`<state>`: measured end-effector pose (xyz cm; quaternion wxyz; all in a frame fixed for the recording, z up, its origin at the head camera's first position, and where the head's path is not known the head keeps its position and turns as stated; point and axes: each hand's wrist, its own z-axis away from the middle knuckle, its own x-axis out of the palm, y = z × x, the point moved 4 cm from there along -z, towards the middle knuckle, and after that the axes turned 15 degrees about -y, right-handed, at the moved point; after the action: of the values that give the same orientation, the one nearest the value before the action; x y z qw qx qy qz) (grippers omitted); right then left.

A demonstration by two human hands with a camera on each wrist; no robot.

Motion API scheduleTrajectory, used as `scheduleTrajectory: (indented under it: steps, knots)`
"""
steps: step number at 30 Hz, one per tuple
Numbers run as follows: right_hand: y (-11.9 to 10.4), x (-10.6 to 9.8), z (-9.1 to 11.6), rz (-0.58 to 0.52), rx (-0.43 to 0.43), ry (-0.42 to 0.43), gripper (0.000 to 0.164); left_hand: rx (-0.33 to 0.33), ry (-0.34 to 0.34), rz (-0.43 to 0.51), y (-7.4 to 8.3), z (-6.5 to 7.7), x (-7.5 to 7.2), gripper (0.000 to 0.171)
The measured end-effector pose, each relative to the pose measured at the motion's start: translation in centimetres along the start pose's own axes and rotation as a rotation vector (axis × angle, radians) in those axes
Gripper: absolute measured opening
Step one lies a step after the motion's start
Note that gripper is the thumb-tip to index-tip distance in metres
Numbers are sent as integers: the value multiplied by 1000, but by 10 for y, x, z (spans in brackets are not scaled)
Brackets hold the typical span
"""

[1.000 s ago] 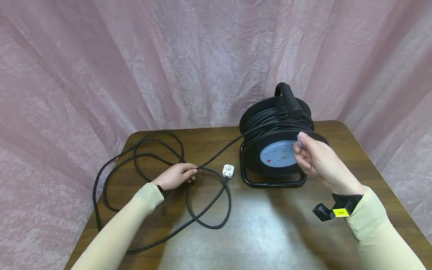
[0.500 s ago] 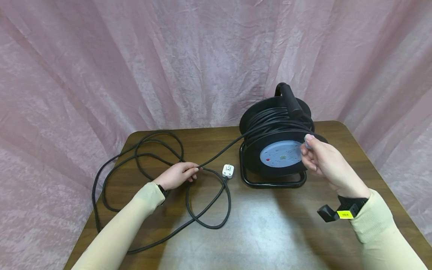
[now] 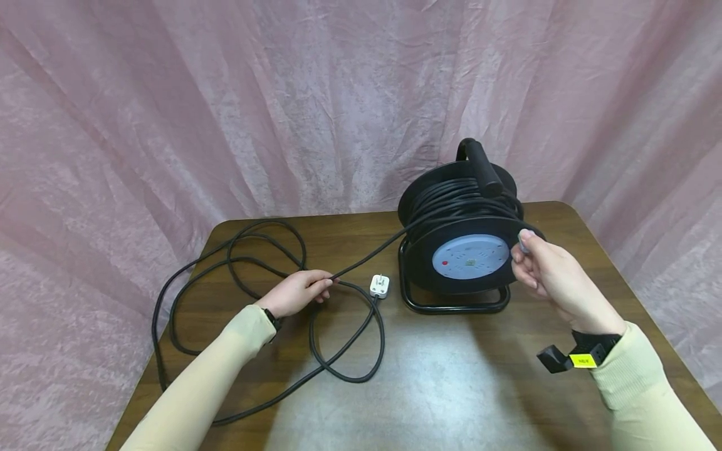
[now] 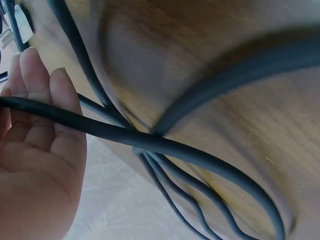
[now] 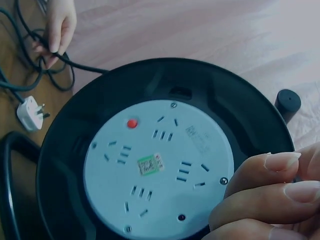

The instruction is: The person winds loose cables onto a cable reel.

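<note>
A black cable reel (image 3: 420, 263) with a pale blue socket panel (image 3: 470, 257) stands on its tube frame at the back right. My right hand (image 3: 555, 275) pinches a small grey-blue knob (image 3: 524, 242) at the right of its front disc. In the right wrist view, curled fingers (image 5: 270, 190) hide most of the knob. To the left, my left hand (image 3: 298, 292) pinches the black cable (image 3: 369, 254) between thumb and fingers, where it runs towards the drum. The left wrist view has this cable (image 4: 115, 134) lying across the fingers.
Loose cable loops (image 3: 175, 294) cover the left of the wooden table (image 3: 451, 388), some under my left arm. A white plug (image 3: 380, 286) lies between the left hand and the reel. The reel's carrying handle (image 3: 485, 169) sticks up, with a pink curtain (image 3: 338, 113) behind.
My right hand has moved right and slightly down with the knob, uncovering more of the socket panel. The left hand stays almost still on the cable.
</note>
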<state>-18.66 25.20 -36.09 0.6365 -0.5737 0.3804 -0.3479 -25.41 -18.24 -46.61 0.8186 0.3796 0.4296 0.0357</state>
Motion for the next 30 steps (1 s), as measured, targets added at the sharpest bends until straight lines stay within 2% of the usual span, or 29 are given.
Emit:
scheduleTrajectory:
  steps: [4,10,15,24,30]
  knots:
    - [6,-5,4,13,30,26,51,-1,15,8,-1,0,-1,32]
    - [13,-8,6,22,40,33,52,16,28,18,5,-3,-3,38]
    - [18,-11,7,55,84,55,54,19,33,21,8,-4,-5,39]
    - [30,-16,11,56,79,44,52,14,37,12,12,-5,-8,37]
    - [39,-17,11,66,109,61,53,21,41,14,12,-9,-5,39]
